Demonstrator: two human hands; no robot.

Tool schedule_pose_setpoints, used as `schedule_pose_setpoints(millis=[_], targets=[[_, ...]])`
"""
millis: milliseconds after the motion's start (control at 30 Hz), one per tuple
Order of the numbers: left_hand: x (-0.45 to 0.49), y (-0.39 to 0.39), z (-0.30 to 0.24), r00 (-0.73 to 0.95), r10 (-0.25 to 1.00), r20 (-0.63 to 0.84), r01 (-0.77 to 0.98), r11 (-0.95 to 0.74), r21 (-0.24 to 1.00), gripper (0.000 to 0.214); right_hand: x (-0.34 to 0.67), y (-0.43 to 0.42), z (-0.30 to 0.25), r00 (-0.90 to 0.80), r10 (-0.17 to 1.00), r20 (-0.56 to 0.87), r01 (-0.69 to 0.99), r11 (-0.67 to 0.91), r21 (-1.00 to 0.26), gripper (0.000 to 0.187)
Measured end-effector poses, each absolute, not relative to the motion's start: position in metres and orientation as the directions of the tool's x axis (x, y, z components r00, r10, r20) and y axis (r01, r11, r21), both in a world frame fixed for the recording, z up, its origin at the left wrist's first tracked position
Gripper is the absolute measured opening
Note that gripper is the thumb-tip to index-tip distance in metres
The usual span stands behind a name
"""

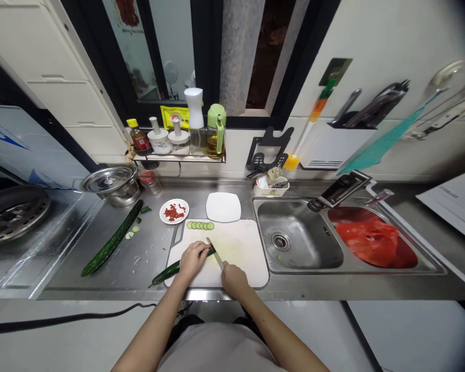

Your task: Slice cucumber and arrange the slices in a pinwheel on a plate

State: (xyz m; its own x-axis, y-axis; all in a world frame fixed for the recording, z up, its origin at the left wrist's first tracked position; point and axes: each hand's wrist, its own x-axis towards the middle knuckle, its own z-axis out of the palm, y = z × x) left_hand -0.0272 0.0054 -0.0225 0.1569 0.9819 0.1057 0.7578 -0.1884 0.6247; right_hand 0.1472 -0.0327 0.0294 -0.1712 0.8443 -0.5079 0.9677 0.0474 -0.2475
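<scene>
Here I am at the cutting board [242,237], both hands busy: my left hand [192,261] curls over the cucumber [168,272], fingers bent and gripping it close to the cut end, and my right hand [234,280] is wrapped around the handle of the knife [216,254]. The blade slants across right at that end; whether it touches the flesh or sits just beside it, I can't tell. The cucumber lies on the near left of the board, its uncut tip poking out past the left edge over the tabletop [120,283]. It ought to be light and firm, stiff enough to take a downward press without squashing, but that round, dark skin looks ready to roll or slide, so the best hold is from above, fingertips tucked back from the blade. On the far left of the board, a neat overlapping row of slices [200,226]: thin, probably moist and bendy, best lifted by their rims. Over on the left, a second cucumber [114,240] lies whole, long enough that I'd take it around the middle. Beyond the board sit a plate of red pieces [174,213] and a white dish [223,206].
</scene>
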Motion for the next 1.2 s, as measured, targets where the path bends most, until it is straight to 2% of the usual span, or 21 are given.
schedule_pose_setpoints(millis=[500,833,1000,1200], targets=[[-0.028,0.004,-0.021,0.153,0.984,0.095,0.766,-0.179,0.617,0.026,0.135,-0.007,0.031,-0.179,0.864,-0.470,0.957,0.042,-0.287,0.031],[-0.028,0.003,-0.018,0.175,0.977,0.119,0.778,-0.211,0.592,0.026,0.151,-0.009,0.038,-0.226,0.886,-0.405,0.910,0.044,-0.413,0.029],[-0.028,0.003,-0.015,0.176,0.979,0.106,0.794,-0.205,0.572,0.027,0.161,-0.012,0.042,-0.174,0.904,-0.389,0.922,0.010,-0.388,0.033],[-0.028,0.000,-0.015,0.135,0.985,0.106,0.820,-0.171,0.546,0.026,0.170,-0.022,0.047,-0.184,0.906,-0.380,0.934,0.041,-0.354,0.039]])
